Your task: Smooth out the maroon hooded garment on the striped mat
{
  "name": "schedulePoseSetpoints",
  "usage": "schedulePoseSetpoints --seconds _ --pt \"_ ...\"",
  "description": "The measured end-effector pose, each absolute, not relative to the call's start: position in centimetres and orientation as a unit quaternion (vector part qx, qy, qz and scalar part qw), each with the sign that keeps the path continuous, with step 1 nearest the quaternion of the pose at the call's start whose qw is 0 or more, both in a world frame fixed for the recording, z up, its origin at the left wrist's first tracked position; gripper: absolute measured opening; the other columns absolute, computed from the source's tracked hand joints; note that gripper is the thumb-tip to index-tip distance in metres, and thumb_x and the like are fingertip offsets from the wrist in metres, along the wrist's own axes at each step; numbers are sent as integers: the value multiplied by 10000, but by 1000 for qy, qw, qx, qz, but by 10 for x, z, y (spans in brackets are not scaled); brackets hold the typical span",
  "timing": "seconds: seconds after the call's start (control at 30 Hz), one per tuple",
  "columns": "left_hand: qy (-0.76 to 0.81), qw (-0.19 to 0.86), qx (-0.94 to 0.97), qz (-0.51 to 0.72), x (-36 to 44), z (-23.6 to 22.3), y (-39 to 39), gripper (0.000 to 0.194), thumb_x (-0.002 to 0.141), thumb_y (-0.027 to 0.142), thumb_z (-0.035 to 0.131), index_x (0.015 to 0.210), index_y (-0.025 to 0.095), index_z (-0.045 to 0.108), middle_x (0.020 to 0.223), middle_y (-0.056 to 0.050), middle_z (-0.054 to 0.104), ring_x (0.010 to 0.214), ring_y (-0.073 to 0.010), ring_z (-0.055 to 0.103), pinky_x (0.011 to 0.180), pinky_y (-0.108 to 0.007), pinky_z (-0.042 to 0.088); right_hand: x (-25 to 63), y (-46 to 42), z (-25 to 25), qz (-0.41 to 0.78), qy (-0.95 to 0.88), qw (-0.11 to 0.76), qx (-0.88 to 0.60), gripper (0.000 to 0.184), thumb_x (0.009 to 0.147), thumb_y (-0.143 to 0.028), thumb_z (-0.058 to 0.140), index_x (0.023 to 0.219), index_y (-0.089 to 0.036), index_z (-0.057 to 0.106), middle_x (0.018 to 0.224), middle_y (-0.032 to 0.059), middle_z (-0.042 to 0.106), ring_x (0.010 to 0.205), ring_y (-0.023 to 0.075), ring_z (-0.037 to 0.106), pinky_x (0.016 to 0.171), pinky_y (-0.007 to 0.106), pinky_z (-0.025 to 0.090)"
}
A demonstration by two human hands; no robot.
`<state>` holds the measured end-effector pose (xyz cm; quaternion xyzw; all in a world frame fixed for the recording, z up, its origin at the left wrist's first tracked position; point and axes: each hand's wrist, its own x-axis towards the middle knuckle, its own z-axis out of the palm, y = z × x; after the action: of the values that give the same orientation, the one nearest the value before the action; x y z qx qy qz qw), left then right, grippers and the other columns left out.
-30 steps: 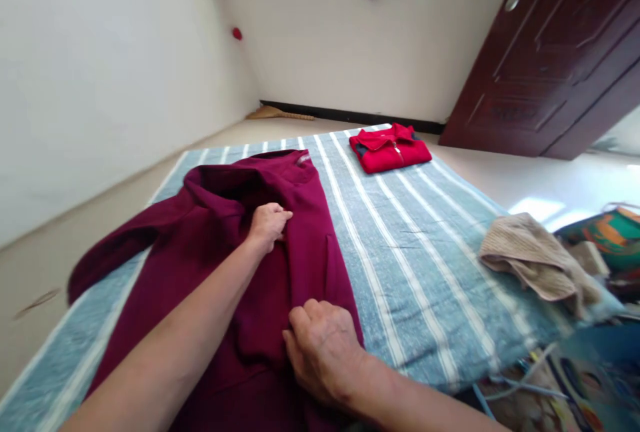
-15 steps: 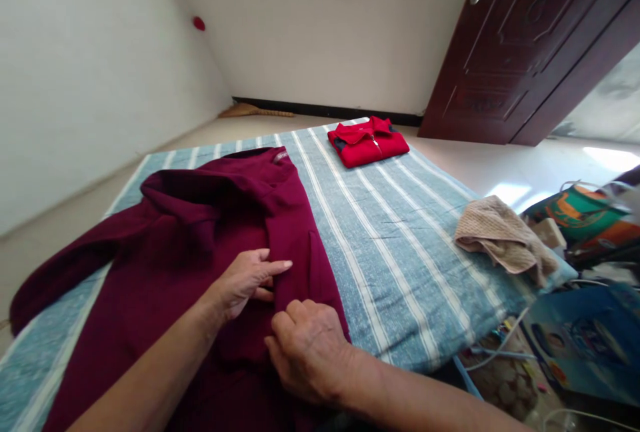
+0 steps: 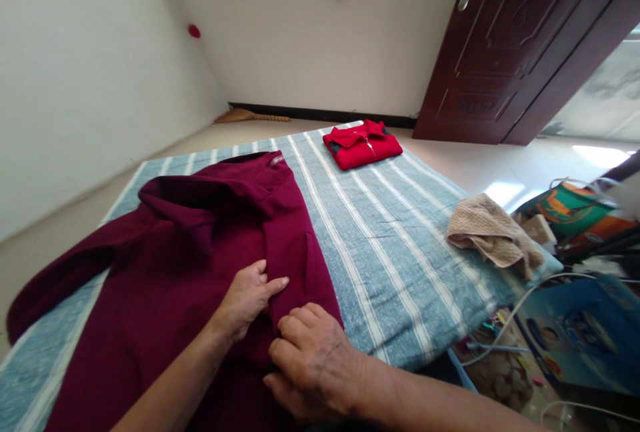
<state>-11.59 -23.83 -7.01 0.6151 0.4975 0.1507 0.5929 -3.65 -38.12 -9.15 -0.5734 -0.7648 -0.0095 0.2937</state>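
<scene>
— Where is the dark maroon fleece garment [image 3: 170,265] lying?

— Spread over the left half of the blue-and-white striped mattress [image 3: 400,232], collar end away from the person, hem end toward them. Its long axis runs from near to far, and one sleeve trails off to the left.

— And the hands?

— Both sit at the near right edge of the garment, where the side has been folded inward. The left hand [image 3: 247,299] lies flat on the cloth, fingers extended and pointing right, pressing on the fold rather than gripping. The right hand [image 3: 313,362] is just beside it, nearly touching, with its fingers [image 3: 300,322] curled down onto the same edge; whether they actually pinch cloth, I cannot tell from here.

— So which way does the rest of the fabric lie from them?

— Mostly to the left and away from them. The right hand is nearer the folded edge; the left is nearer the body of the garment and the loose sleeve.

— Anything else on the mattress?

— A folded bright red zip jacket [image 3: 363,144] at the far end, well apart, and a crumpled beige knitted cloth [image 3: 493,231] near the right edge.
</scene>
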Motion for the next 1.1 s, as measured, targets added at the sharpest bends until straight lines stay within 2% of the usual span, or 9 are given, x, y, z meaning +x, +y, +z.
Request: schedulePoseSetpoints --seconds 0.1,0.27,0.5,0.63,0.7,0.77,0.9,0.97,1.1 --pt "505 585 615 156 -117 -72 -240 434 490 396 752 719 214 432 531 93 490 432 -87 466 379 -178 323 -39 -381 -91 -13 -761 286 -581 202 831 -372 469 775 -185 519 802 36 530 760 194 458 684 341 373" --pt "523 589 602 130 -122 -64 -250 458 523 437 751 710 219 393 496 126 330 415 -62 347 356 -162 298 -40 -381 -90 -11 -757 300 -580 203 850 -359 453 812 -177 536 829 42 550 781 194 469 699 339 398" --pt "507 619 594 81 -139 -59 -266 430 550 380 757 747 209 415 572 96 398 468 -82 456 356 -163 361 -26 -404 -85 40 -759 363 -539 257 805 -419 532 877 -175 567 899 76 613 894 208 541 812 366 452" --pt "498 641 575 101 -143 -65 -273 402 546 320 741 777 208 431 604 81 451 453 -84 485 332 -168 381 -8 -429 -96 -10 -782 357 -511 508 825 -516 509 1157 -132 512 1221 155 569 1180 252 474 998 426 386" --pt "491 648 572 112 -143 -68 -275 371 563 309 725 785 205 447 607 70 488 434 -84 492 326 -172 383 -2 -436 -105 -26 -806 317 -499 661 804 -598 496 1242 -104 464 1301 179 511 1277 279 383 1030 453 356" --pt "479 657 569 122 -142 -67 -278 344 577 304 713 798 200 471 620 52 539 411 -85 495 322 -178 378 -2 -438 -113 -37 -817 289 -497 719 784 -605 513 1280 -90 441 1336 186 478 1318 301 318 1030 472 358" --pt "457 687 543 156 -138 -61 -282 338 581 301 711 826 199 501 702 8 624 467 -118 563 386 -210 430 -10 -434 -119 -72 -802 297 -513 637 783 -417 542 1302 -66 425 1332 192 481 1334 312 284 1008 481 384" --pt "452 691 537 173 -138 -59 -283 322 584 282 706 823 204 504 706 11 620 541 -137 597 456 -224 464 -13 -431 -120 -89 -801 303 -508 614 787 -396 528 1296 -65 436 1319 190 495 1326 315 298 1001 483 391" --pt "488 625 586 169 -143 -65 -283 252 610 259 676 745 210 470 545 90 449 404 -71 451 381 -185 357 -15 -428 -126 -127 -810 287 -496 576 825 -437 505 1287 -94 468 1296 172 523 1298 320 349 990 477 393"
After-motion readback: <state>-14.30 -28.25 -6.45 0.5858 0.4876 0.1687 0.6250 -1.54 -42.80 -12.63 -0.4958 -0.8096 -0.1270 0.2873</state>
